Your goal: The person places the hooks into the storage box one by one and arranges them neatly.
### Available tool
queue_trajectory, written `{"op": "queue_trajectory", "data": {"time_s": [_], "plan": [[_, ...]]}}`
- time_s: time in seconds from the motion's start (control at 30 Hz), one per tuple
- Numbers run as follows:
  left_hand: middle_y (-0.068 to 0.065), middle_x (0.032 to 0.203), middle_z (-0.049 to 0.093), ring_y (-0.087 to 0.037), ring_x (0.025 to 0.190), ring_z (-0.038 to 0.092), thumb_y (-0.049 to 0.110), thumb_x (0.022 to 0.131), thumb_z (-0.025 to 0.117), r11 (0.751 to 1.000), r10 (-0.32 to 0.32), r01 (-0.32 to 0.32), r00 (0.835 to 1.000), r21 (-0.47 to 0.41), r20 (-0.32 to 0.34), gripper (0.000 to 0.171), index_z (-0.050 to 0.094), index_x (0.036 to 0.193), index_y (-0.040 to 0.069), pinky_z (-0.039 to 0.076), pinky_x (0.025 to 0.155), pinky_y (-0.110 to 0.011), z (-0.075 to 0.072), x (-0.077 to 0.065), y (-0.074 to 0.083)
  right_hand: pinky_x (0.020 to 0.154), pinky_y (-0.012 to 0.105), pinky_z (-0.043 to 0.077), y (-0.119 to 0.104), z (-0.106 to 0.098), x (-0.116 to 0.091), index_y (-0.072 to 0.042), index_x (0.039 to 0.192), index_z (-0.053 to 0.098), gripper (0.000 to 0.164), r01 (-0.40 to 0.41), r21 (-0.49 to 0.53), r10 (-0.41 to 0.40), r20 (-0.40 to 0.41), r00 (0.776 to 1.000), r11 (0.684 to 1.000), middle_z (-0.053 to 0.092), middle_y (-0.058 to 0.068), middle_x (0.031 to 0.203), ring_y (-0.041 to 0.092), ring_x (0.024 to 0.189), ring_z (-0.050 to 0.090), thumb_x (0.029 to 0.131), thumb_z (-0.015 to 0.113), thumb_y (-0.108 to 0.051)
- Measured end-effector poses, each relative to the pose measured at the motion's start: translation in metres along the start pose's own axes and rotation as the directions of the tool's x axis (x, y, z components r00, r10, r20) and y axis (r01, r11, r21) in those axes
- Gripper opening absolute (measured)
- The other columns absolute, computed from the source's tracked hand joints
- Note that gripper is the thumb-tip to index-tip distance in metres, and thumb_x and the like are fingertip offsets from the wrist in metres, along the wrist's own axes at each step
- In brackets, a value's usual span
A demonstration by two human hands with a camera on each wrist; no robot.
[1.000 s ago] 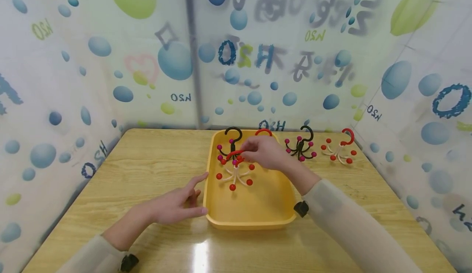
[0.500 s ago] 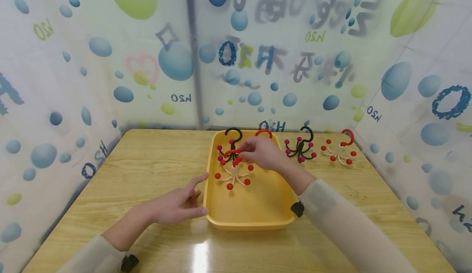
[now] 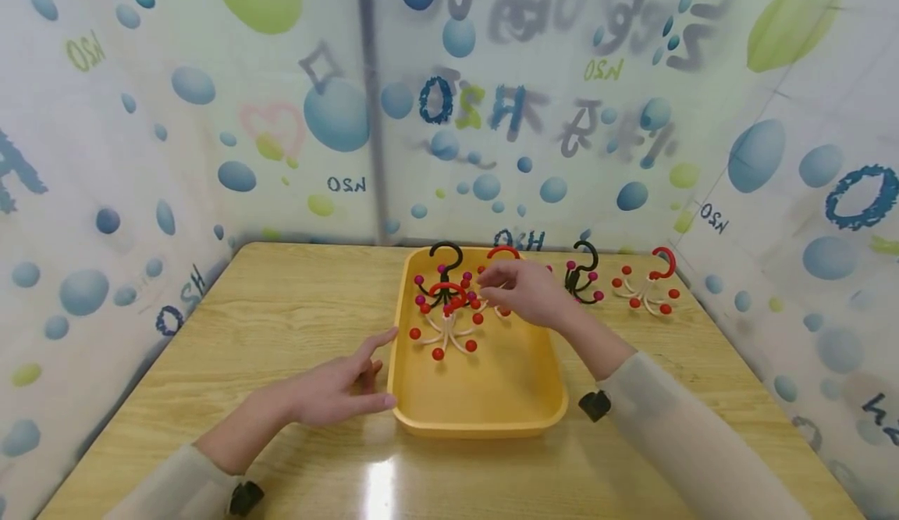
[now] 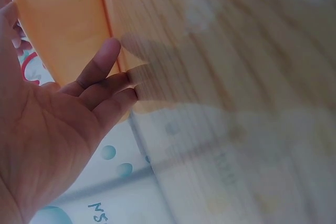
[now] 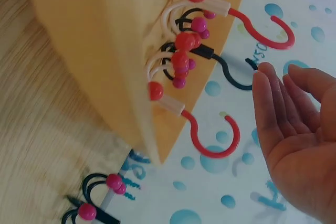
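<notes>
Sitting in the yellow tray (image 3: 481, 429) are three hooks (image 3: 448, 323).

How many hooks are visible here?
5. Three in the yellow tray: black hook, back left; red-white hook, back right, partly behind the right hand; nearer red-white hook. Two on the table, right of the tray: second black hook; third red-white hook.

1. We have open room over the tray's (image 3: 485, 395) near half.
2. Far left inside, the black hook (image 3: 445, 279) and front red hook (image 3: 447, 328) crowd the way.
3. From the head view, the right hand (image 3: 523, 292) blocks part of the back red hook (image 3: 502, 252).
4. The left hand (image 3: 340, 391) bars us at the left side; behind it, the table (image 3: 302, 309) lies open.
</notes>
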State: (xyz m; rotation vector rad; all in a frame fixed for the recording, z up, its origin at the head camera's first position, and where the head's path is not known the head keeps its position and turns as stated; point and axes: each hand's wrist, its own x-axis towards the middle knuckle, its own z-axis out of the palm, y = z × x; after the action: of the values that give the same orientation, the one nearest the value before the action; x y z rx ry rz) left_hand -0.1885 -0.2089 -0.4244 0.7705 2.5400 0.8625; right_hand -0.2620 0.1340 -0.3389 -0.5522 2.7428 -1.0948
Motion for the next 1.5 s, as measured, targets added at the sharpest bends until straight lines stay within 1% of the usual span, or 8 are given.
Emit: {"op": "queue_trajectory", "data": {"time_s": [0.2,0.4,0.6,0.77,0.9,1.1,1.3,1.5], "plan": [[0.007,0.098,0.065,-0.018,0.118,0.059,0.064,0.094,0.060,1.000,0.000,0.000,1.000,-0.002,0.001,0.097,0.003,0.164,0.030,0.043,0.108,-0.053,-0.001,-0.001,0.000,0.079,0.036,0.060,0.021,-0.016,-0.018,-0.022,0.115,0.073,0.018,-0.006,0.018,0.008,-0.078,0.997,1.000,0.072,0.000,0.108,0.017,0.089,0.070,0.099,0.069,-0.029],[0.008,0.096,0.064,-0.014,0.108,0.059,0.065,0.094,0.059,1.000,-0.001,0.001,1.000,0.017,-0.002,0.096,0.003,0.164,0.031,0.045,0.105,-0.050,-0.001,-0.001,0.000,0.074,0.031,0.059,0.043,-0.032,-0.038,-0.017,0.118,0.073,0.023,0.023,0.055,-0.015,-0.144,0.989,0.998,0.075,0.004,0.105,0.021,0.087,0.070,0.099,0.069,-0.029],[0.008,0.093,0.064,-0.013,0.103,0.059,0.065,0.094,0.060,1.000,0.005,-0.005,1.000,0.015,0.001,0.096,0.002,0.164,0.032,0.046,0.102,-0.048,0.000,0.000,-0.001,0.073,0.030,0.059,0.072,-0.045,-0.056,-0.018,0.119,0.071,0.024,-0.030,0.062,0.040,-0.160,0.986,0.998,0.073,0.007,0.101,0.021,0.087,0.068,0.099,0.068,-0.032],[0.006,0.096,0.064,-0.016,0.114,0.058,0.064,0.094,0.060,1.000,-0.013,0.013,1.000,-0.001,0.015,0.095,0.001,0.164,0.035,0.044,0.107,-0.050,-0.001,0.000,-0.001,0.073,0.029,0.058,0.100,-0.060,-0.070,-0.015,0.122,0.069,0.033,-0.075,0.052,0.083,-0.195,0.977,0.996,0.072,0.008,0.100,0.020,0.087,0.068,0.100,0.067,-0.038],[0.005,0.099,0.063,-0.018,0.121,0.056,0.064,0.095,0.060,1.000,-0.027,0.028,0.999,-0.010,0.021,0.095,0.000,0.163,0.037,0.042,0.109,-0.051,-0.001,0.000,-0.001,0.072,0.026,0.058,0.120,-0.075,-0.079,-0.013,0.124,0.069,0.039,-0.093,0.046,0.101,-0.243,0.965,0.995,0.072,0.006,0.103,0.013,0.085,0.068,0.099,0.065,-0.043],[0.003,0.099,0.063,-0.016,0.110,0.057,0.065,0.094,0.060,1.000,-0.024,0.024,1.000,-0.001,0.018,0.096,0.001,0.164,0.035,0.045,0.103,-0.049,-0.001,-0.001,0.000,0.072,0.027,0.059,0.146,-0.095,-0.087,-0.009,0.126,0.067,0.038,-0.092,0.076,0.110,-0.297,0.949,0.993,0.072,-0.006,0.099,0.007,0.084,0.068,0.102,0.063,-0.038],[0.003,0.099,0.063,-0.016,0.109,0.057,0.064,0.095,0.060,1.000,-0.019,0.019,1.000,-0.002,0.019,0.096,0.001,0.164,0.033,0.045,0.104,-0.050,-0.002,0.000,0.002,0.069,0.023,0.058,0.167,-0.112,-0.097,-0.008,0.129,0.063,0.044,-0.143,0.076,0.161,-0.376,0.912,0.987,0.068,-0.017,0.093,0.002,0.082,0.067,0.102,0.060,-0.043],[0.002,0.102,0.064,-0.016,0.108,0.058,0.062,0.095,0.061,1.000,-0.029,0.029,0.999,-0.006,0.018,0.095,0.002,0.164,0.034,0.045,0.105,-0.052,-0.002,0.000,0.002,0.068,0.018,0.056,0.189,-0.124,-0.099,-0.005,0.134,0.059,0.049,-0.168,0.123,0.206,-0.474,0.856,0.978,0.061,-0.016,0.101,-0.001,0.081,0.066,0.103,0.058,-0.042]]}}
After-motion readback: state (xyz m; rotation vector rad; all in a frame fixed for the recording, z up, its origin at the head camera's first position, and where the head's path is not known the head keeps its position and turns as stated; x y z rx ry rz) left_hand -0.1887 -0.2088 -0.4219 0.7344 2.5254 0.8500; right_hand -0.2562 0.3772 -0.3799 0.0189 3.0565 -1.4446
